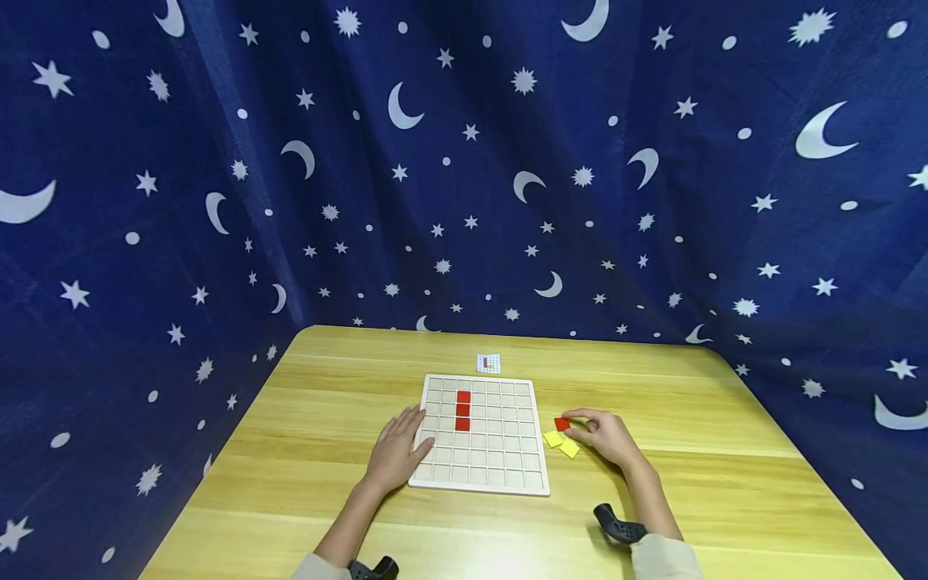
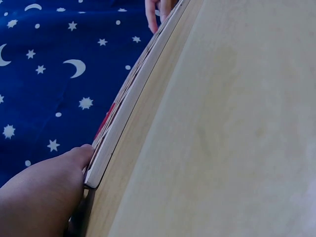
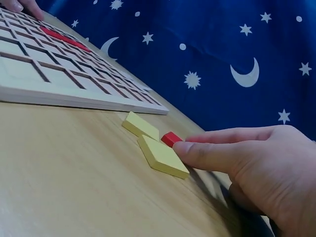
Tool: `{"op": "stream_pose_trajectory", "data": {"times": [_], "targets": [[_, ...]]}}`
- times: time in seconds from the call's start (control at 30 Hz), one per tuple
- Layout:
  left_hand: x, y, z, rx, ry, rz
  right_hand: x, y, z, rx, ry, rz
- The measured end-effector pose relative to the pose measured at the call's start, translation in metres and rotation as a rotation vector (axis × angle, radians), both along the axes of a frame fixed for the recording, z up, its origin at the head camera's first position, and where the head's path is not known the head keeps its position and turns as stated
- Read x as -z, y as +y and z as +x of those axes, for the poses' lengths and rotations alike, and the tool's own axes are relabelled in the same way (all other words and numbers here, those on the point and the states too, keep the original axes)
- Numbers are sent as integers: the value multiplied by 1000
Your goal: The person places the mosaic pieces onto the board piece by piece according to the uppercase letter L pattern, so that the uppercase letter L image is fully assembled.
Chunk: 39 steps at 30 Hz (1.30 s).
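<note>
A white grid board (image 1: 500,477) lies on the wooden table, with three red square tiles (image 1: 462,410) in a column in its upper left part. My left hand (image 1: 395,451) rests at the board's left edge, fingers extended and thumb on the edge; the left wrist view shows this hand (image 2: 49,185) at the board's corner. Right of the board, my right hand (image 1: 605,437) pinches a loose red tile (image 3: 171,138) between thumb and index finger. Just beside that tile lie two yellow tiles, one nearer the board (image 3: 140,125) and one nearer the thumb (image 3: 164,159).
Behind the board lies a small white card (image 1: 488,363) with a printed grid and coloured cells. A dark blue curtain (image 1: 478,201) with moons and stars hangs around the table (image 1: 312,451). Black wrist mounts (image 1: 619,525) sit near both sleeves.
</note>
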<state>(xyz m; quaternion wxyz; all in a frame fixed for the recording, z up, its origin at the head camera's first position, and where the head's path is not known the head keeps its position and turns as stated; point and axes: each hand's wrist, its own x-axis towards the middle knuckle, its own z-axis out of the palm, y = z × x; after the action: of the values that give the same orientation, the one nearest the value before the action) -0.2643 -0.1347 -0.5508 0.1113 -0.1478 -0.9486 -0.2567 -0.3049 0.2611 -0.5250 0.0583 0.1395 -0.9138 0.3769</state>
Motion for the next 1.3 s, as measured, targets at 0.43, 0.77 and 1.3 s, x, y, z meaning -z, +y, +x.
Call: {"op": "stream_pose_trajectory", "data": {"times": [0.43,0.77,1.3], "targets": [[0,0,2,7,-3,10,7,-10,0,116,140,-21],[-1,0,1,0,-7,7,-6,-63,0,-42,123,-56],[-2,0,0,-2,0,4,0,-164,24,-109,345,13]]}}
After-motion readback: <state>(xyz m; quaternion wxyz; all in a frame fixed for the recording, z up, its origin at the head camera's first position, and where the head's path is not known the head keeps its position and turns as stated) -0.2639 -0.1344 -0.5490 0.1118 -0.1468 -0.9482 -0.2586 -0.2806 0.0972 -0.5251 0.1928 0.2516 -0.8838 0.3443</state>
